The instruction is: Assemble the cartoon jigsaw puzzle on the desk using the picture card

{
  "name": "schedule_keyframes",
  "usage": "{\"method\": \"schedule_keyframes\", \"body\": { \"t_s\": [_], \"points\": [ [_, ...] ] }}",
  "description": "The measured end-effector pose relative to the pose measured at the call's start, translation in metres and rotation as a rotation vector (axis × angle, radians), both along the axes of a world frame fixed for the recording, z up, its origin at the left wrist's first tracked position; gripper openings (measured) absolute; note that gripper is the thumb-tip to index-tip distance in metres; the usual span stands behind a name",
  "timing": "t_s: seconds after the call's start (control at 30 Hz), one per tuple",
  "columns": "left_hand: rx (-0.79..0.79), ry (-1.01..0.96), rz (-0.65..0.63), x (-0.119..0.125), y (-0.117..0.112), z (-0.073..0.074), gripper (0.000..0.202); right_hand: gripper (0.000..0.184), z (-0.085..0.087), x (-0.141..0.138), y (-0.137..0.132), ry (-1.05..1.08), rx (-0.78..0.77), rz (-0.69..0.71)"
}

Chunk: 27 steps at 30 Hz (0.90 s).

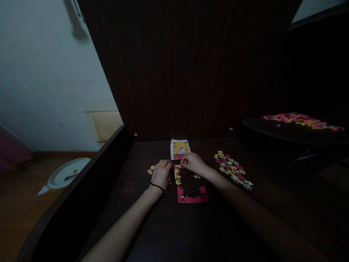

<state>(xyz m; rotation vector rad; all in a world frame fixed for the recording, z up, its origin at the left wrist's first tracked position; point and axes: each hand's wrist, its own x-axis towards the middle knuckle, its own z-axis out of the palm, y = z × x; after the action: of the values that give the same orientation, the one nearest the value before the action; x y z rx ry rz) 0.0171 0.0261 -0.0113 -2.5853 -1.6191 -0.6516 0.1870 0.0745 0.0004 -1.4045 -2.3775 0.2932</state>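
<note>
My left hand [162, 173], with a black band at its wrist, rests palm down beside a strip of joined yellow jigsaw pieces [177, 175]. Its fingers curl at the strip's upper left edge. On the strip's other side my right hand [193, 162] is pinched at the upper end; what lies between thumb and finger is too small to make out. Below the strip is a joined pink jigsaw section [192, 200] shaped like a U. Behind the hands lies a picture sheet [180, 146] showing a white figure on yellow and pink.
Loose jigsaw pieces [231, 167] in yellow, pink and white spread to the right. A few yellow pieces [151, 169] lie left of my left hand. Colourful small items [300, 119] cover a dark shelf at right. A white lidded bin [68, 173] stands on the floor at left.
</note>
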Motion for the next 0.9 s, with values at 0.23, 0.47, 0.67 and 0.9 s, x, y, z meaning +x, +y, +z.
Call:
{"method": "schedule_keyframes", "body": {
  "t_s": [0.23, 0.47, 0.67, 0.9],
  "points": [
    [0.002, -0.024, -0.003, 0.0, 0.001, 0.0, 0.027, 0.013, -0.001, 0.0, 0.001, -0.006, -0.003, 0.006],
    [0.068, -0.148, -0.049, -0.002, -0.001, -0.001, 0.027, 0.012, -0.002, 0.0, 0.001, 0.026, -0.002, 0.006],
    [0.156, -0.371, -0.046, -0.007, 0.003, 0.008, 0.022, 0.012, -0.002, 0.0, 0.0, 0.036, 0.021, 0.022],
    [-0.014, -0.422, 0.028, -0.036, 0.01, 0.02, 0.025, 0.014, 0.021, 0.0, -0.012, 0.207, 0.101, 0.072]
  ]
}}
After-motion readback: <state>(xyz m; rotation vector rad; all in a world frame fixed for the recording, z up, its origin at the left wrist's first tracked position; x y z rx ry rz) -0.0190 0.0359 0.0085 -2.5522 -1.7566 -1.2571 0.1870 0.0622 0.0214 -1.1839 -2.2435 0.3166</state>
